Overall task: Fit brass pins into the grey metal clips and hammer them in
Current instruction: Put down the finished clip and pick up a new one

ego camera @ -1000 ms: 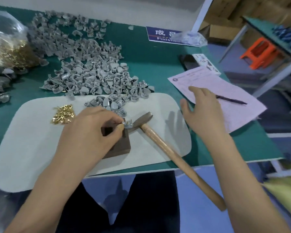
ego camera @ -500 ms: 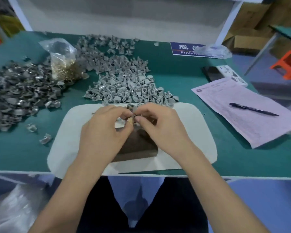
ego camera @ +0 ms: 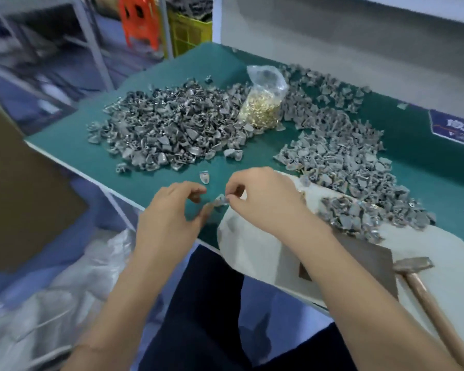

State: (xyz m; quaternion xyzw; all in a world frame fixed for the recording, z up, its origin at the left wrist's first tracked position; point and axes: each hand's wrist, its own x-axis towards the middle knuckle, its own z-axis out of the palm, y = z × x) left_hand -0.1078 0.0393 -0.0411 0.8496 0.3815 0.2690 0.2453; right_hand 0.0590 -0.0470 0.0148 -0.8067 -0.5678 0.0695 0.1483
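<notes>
My right hand (ego camera: 265, 204) pinches a small grey metal clip (ego camera: 221, 200) between thumb and forefinger, just above the green table by the left end of the white mat (ego camera: 252, 253). My left hand (ego camera: 172, 218) hovers beside it with loosely curled fingers; its thumb tip is close to the clip and it grips nothing. One clip (ego camera: 204, 176) lies alone just beyond. A clear bag of brass pins (ego camera: 263, 111) stands between a darker clip heap (ego camera: 166, 132) and a paler clip heap (ego camera: 346, 159). The hammer (ego camera: 413, 265) rests beside the dark block (ego camera: 364, 261).
The table's left edge (ego camera: 91, 178) runs close to my left hand. A crumpled plastic sheet (ego camera: 51, 303) and a cardboard panel (ego camera: 16, 196) lie below left. A blue sign (ego camera: 456, 127) sits at far right. An orange stool (ego camera: 140, 20) and a yellow crate (ego camera: 190, 30) stand behind.
The view has swung left. Both hands moved off the block to the mat's left end with the clip; my left hand has eased its pinch while the right keeps hold.
</notes>
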